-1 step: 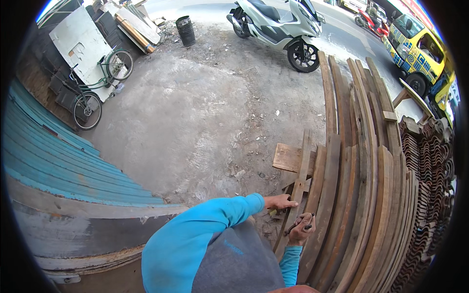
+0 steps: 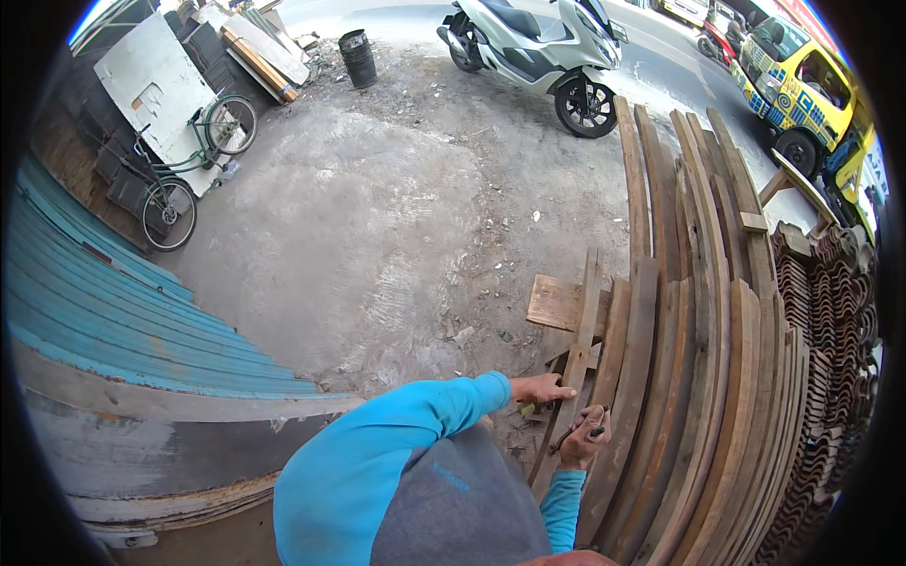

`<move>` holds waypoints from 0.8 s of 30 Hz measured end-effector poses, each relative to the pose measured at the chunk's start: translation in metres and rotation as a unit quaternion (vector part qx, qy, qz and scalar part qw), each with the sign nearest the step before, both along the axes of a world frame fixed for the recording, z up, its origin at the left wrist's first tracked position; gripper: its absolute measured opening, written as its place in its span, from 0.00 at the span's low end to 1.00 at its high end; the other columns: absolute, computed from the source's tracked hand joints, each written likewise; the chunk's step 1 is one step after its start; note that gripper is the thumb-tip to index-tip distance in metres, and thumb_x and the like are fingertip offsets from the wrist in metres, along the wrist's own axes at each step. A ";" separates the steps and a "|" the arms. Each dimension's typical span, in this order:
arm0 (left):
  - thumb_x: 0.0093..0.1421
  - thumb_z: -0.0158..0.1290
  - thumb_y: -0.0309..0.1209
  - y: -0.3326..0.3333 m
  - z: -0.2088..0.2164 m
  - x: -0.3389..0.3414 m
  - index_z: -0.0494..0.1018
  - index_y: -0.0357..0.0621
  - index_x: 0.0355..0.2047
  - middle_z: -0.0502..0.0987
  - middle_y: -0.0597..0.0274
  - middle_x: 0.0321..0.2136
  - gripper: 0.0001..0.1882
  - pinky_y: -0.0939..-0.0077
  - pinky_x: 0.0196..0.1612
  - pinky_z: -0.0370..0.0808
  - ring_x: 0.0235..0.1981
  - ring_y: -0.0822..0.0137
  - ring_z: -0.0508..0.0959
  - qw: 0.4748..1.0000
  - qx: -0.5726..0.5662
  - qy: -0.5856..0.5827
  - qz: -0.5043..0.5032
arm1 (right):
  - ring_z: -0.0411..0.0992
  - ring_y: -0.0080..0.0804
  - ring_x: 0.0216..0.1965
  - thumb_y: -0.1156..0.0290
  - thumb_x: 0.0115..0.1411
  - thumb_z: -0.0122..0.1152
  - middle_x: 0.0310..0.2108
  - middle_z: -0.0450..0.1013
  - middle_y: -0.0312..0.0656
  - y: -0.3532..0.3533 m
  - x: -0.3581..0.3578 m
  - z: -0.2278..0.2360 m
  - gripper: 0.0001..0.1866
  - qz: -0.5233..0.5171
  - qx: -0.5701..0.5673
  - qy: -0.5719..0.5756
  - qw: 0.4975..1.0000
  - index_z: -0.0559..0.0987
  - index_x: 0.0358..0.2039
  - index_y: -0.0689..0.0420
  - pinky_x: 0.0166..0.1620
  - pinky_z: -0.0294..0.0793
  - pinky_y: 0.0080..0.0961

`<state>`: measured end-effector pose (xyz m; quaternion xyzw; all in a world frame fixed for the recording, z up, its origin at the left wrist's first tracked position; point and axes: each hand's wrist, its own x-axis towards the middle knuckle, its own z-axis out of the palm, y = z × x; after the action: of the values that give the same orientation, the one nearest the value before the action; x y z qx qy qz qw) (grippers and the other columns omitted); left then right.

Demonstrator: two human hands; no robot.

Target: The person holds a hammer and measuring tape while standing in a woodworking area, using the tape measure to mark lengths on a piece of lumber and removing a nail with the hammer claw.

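A narrow wooden plank (image 2: 584, 335) lies along the left side of the lumber stack, running away from me. At its left edge is my left hand (image 2: 541, 388), closed on the plank with the thumb across the top and the other fingers partly hidden. Something yellowish (image 2: 529, 410) shows just below that hand; its kind is unclear. My right hand (image 2: 581, 440) is closed around a dark hand tool (image 2: 595, 432) at the plank's right side, nearer to me. Part of the tool is covered by the fingers, so I cannot make out its exact kind.
Long boards (image 2: 703, 330) are stacked on my right, with wavy roof tiles (image 2: 823, 377) beyond. A short wide board (image 2: 554, 304) sticks out under the plank. Blue corrugated sheets (image 2: 123, 292) lie left. Farther off stand a bicycle (image 2: 170, 212), black bin (image 2: 358, 59), white scooter (image 2: 533, 47) and yellow vehicle (image 2: 800, 94).
My right hand and the tool have shifted slightly, with the hand turned a little. The yellow vehicle on the road has moved slightly. My left hand stays on the plank.
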<state>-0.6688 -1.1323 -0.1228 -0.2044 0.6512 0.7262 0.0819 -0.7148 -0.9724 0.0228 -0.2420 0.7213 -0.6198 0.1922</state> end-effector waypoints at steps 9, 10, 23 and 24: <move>0.58 0.54 0.66 -0.008 0.037 0.005 0.68 0.22 0.55 0.80 0.42 0.40 0.50 0.61 0.44 0.78 0.39 0.54 0.81 0.997 0.029 -0.057 -0.048 | 0.76 0.45 0.28 0.52 0.73 0.50 0.24 0.75 0.52 -0.070 -0.056 -0.051 0.29 0.024 0.268 0.105 0.957 0.76 0.30 0.70 0.34 0.73 0.43; 0.58 0.54 0.66 -0.007 0.035 0.005 0.68 0.22 0.55 0.80 0.42 0.40 0.50 0.61 0.44 0.78 0.39 0.54 0.81 0.997 0.022 -0.054 -0.047 | 0.76 0.45 0.28 0.52 0.73 0.50 0.24 0.75 0.52 -0.072 -0.062 -0.057 0.29 0.023 0.261 0.109 0.959 0.76 0.30 0.70 0.34 0.73 0.43; 0.60 0.54 0.65 0.006 0.012 0.001 0.70 0.27 0.58 0.75 0.33 0.55 0.47 0.60 0.60 0.69 0.58 0.47 0.74 0.998 -0.022 -0.050 0.020 | 0.70 0.24 0.27 0.60 0.76 0.43 0.26 0.70 0.37 0.028 0.031 0.035 0.18 -0.028 -0.010 0.042 0.999 0.74 0.40 0.62 0.31 0.69 0.23; 0.59 0.54 0.66 0.002 0.021 0.001 0.70 0.26 0.58 0.75 0.33 0.55 0.49 0.59 0.60 0.69 0.58 0.47 0.74 0.998 -0.019 -0.065 0.006 | 0.69 0.24 0.30 0.60 0.77 0.42 0.25 0.68 0.37 0.026 0.031 0.032 0.19 -0.024 -0.016 0.017 0.999 0.73 0.39 0.63 0.38 0.70 0.25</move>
<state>-0.6680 -1.1300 -0.1023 -0.2565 0.6573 0.6991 0.1162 -0.6839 -0.9459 0.0550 -0.2381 0.7203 -0.6312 0.1616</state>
